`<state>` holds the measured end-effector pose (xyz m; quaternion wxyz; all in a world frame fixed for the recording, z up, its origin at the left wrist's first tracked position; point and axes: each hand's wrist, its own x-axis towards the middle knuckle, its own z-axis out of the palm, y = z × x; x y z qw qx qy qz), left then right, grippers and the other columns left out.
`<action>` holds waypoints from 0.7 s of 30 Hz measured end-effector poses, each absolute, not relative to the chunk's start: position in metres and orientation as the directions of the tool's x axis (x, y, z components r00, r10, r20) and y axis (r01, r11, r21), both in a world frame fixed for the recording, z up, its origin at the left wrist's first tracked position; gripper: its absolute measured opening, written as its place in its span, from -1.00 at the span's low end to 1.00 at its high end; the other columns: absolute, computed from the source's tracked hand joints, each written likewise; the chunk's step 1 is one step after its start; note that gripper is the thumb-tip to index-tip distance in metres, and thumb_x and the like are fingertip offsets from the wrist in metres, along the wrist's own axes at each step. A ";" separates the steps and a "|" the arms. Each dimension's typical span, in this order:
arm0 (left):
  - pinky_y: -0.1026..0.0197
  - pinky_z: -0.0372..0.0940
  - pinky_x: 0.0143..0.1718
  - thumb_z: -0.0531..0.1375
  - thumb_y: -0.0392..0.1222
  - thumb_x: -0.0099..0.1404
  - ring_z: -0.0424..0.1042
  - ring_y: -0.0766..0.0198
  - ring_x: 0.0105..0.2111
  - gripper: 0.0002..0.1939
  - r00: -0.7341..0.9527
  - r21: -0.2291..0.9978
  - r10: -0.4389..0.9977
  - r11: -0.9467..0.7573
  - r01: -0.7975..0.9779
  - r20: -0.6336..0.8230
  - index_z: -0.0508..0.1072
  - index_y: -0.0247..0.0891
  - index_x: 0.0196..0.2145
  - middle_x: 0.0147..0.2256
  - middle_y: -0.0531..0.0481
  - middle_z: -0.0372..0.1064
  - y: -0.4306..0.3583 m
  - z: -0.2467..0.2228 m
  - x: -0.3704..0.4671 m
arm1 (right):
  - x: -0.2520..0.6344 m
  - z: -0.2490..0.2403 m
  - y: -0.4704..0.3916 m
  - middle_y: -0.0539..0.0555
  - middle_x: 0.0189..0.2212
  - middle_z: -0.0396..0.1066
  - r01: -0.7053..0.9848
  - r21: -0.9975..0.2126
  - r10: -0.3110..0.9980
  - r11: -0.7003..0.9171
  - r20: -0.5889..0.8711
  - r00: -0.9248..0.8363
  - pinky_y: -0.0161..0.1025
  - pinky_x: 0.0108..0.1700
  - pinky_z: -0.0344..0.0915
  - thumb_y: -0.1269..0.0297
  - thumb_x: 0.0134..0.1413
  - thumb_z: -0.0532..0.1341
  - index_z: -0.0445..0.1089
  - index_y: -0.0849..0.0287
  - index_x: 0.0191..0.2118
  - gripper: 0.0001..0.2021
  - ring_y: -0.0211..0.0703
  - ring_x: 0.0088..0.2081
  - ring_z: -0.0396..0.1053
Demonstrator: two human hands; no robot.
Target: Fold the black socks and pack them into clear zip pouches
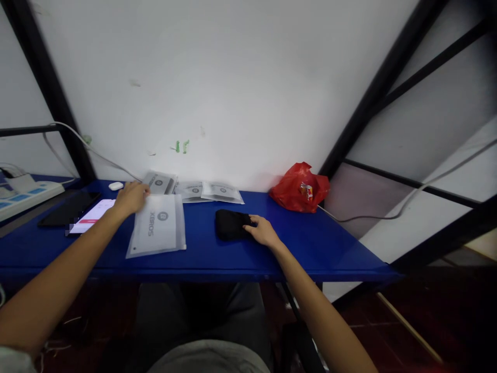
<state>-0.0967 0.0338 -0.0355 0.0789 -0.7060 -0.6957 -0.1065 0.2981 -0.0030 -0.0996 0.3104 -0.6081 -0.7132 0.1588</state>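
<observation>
on the blue table (310, 248), nearest, lies a frosted zip pouch (165, 233) marked "xbros"; the left hand (131, 198) is at its far left corner, fingers curled, though i cannot tell whether that grip has closed on the film. just right of the pouch, the right hand (263, 231) grasps the right end of a black fabric bundle (231, 225). beyond, more frosted pouches (223, 192) lie by the white wall (233, 77), a red plastic bag (297, 191) to their right.
</observation>
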 end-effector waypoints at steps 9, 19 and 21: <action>-0.05 0.20 -0.06 -0.02 -0.04 0.31 0.23 -0.09 0.02 -0.57 0.337 -0.044 0.936 -0.334 0.942 0.098 0.32 -0.30 0.05 0.04 -0.25 0.26 -0.016 -0.074 -0.029 | 0.295 -0.097 -0.009 0.10 -0.06 0.46 0.772 -0.598 0.961 0.216 0.270 -0.059 -0.16 0.07 0.23 0.42 -0.05 0.22 0.51 0.17 -0.32 -0.85 -0.07 -0.02 0.38; 0.01 0.18 0.00 -0.11 -0.20 0.35 0.19 -0.03 0.08 -0.56 0.347 -0.015 0.920 -0.351 0.936 0.183 0.21 -0.37 0.13 0.11 -0.25 0.19 -0.007 -0.072 0.012 | 0.302 -0.101 -0.002 0.15 -0.07 0.45 0.813 -0.537 0.910 0.225 0.415 0.023 -0.15 0.10 0.21 0.15 0.17 0.08 0.47 0.18 -0.18 -0.71 -0.07 0.00 0.36; 0.04 0.13 0.06 -0.15 -0.13 0.37 0.13 0.00 0.14 -0.51 0.328 0.081 0.927 -0.347 0.934 0.181 0.13 -0.36 0.19 0.18 -0.23 0.12 0.001 -0.079 0.028 | 0.313 -0.102 0.001 0.19 0.01 0.39 0.869 -0.463 0.909 0.178 0.416 0.036 -0.13 0.15 0.14 0.14 0.19 0.05 0.41 0.21 -0.04 -0.64 -0.06 0.08 0.29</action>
